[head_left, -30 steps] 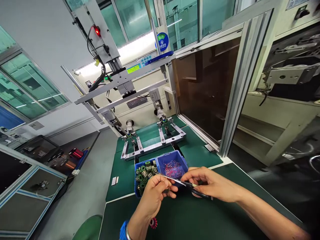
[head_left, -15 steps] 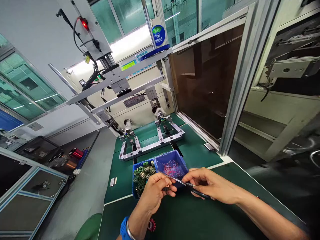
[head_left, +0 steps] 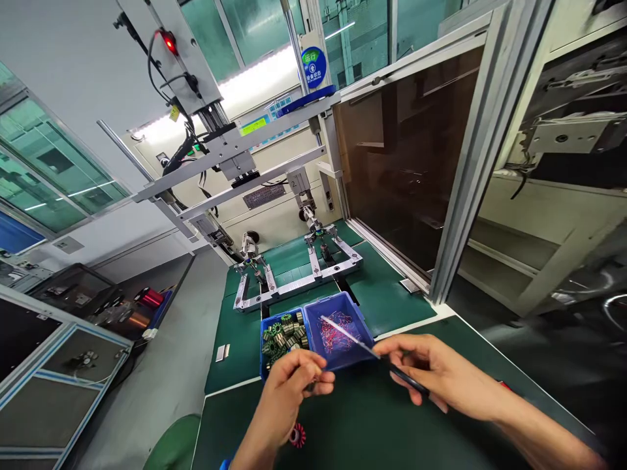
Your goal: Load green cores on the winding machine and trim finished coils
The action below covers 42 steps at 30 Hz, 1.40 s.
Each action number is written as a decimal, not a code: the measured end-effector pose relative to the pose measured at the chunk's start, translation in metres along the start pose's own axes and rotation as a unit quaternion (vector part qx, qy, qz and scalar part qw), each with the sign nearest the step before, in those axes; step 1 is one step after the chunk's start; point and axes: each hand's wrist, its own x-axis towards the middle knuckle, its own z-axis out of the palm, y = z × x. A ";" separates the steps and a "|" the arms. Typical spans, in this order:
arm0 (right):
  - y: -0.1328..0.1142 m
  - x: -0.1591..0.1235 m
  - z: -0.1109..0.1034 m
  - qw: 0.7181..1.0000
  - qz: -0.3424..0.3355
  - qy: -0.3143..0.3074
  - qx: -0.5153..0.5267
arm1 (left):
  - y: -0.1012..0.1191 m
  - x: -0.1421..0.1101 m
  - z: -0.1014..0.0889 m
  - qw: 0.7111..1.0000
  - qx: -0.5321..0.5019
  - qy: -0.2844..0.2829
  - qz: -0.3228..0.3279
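Observation:
My left hand pinches a small wound core part between thumb and fingers, just in front of a blue bin. My right hand holds long thin scissors whose metal tip reaches over the bin's right compartment, above a heap of red wire scraps. The bin's left compartment holds several green wound cores. Below my left wrist a red wound core lies on the green mat.
Behind the bin stands a winding machine with a metal fixture frame, two spindles and a gantry with a red lamp. A dark-glazed cabinet door stands open at the right. Small metal pieces lie at the left.
My hands have drawn apart. The scissors lifted away from the part in my left hand and now point over the scrap compartment. My left hand lowered slightly.

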 end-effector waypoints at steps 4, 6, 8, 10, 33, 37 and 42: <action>0.040 -0.025 -0.018 0.951 -0.060 0.210 -0.220 | -0.011 -0.041 -0.049 0.984 0.086 0.092 0.129; 0.060 -0.032 -0.023 0.885 -0.082 0.277 -0.365 | -0.027 -0.054 -0.076 0.954 0.180 0.171 0.166; 0.072 -0.031 -0.016 0.835 -0.111 0.297 -0.449 | -0.047 -0.059 -0.098 0.925 0.260 0.221 0.166; 0.073 -0.025 0.007 0.831 -0.157 0.279 -0.455 | -0.066 -0.059 -0.112 0.911 0.304 0.240 0.145; -0.010 0.062 0.105 0.930 -0.350 0.025 -0.110 | -0.021 -0.019 -0.044 0.989 -0.002 -0.010 0.144; -0.032 0.084 0.087 0.922 -0.377 -0.002 -0.090 | -0.001 0.017 -0.031 0.983 -0.122 -0.091 0.101; -0.018 0.091 0.081 0.932 -0.360 -0.014 0.041 | -0.017 0.034 -0.035 0.982 -0.162 -0.060 0.076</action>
